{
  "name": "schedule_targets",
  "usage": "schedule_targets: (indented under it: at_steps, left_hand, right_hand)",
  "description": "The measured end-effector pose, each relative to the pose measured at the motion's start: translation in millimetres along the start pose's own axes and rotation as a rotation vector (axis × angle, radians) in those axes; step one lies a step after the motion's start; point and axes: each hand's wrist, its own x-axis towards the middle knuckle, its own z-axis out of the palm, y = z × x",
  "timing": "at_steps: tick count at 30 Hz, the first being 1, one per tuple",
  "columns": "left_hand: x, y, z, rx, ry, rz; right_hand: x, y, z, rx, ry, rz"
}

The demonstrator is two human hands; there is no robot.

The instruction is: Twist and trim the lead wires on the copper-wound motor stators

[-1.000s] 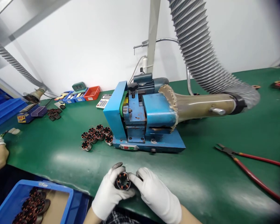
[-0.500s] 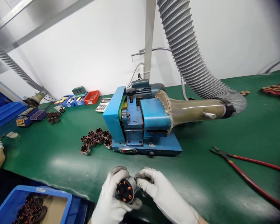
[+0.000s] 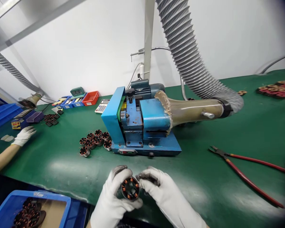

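While the wound ring (image 3: 125,190) is gripped by the left hand (image 3: 114,194) | edge apparently worked by the curled right hand (image 3: 160,190) alongside, its pinch untellable | steady hold likely needed next

White wall (image 3: 90,47) behind glossy green bench (image 3: 192,177); pale upright post (image 3: 148,34).

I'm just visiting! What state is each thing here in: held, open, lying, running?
Copper-wound ring: held, hollow centre showing
Left hand: closed around that ring
Right hand: fingers bent beside the ring's edge
Pliers: lying down, handles spread
Blue machine: upright; whether running, unclear
Blue bin: open, partly filled
Grey hose: bent
Calculator: lying face up
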Motion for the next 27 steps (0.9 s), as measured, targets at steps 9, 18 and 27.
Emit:
schedule_targets:
  at_steps: [9, 18, 27]
  left_hand:
    - [-2.2, 6.2, -5.7, -0.101, 0.048, -0.056]
    - [-1.0, -0.3, -5.8, -0.17, -0.22, -0.132]
    - [-8.8, -46.2, 12.0, 0.209, -0.232, -0.088]
  right_hand:
    - [0.1, -1.5, -0.6, -0.024, -0.088, 0.038]
    - [2.6, 11.8, 7.2, -0.234, 0.041, -0.07]
    - [32.1, 28.8, 14.1, -0.494, -0.459, 0.018]
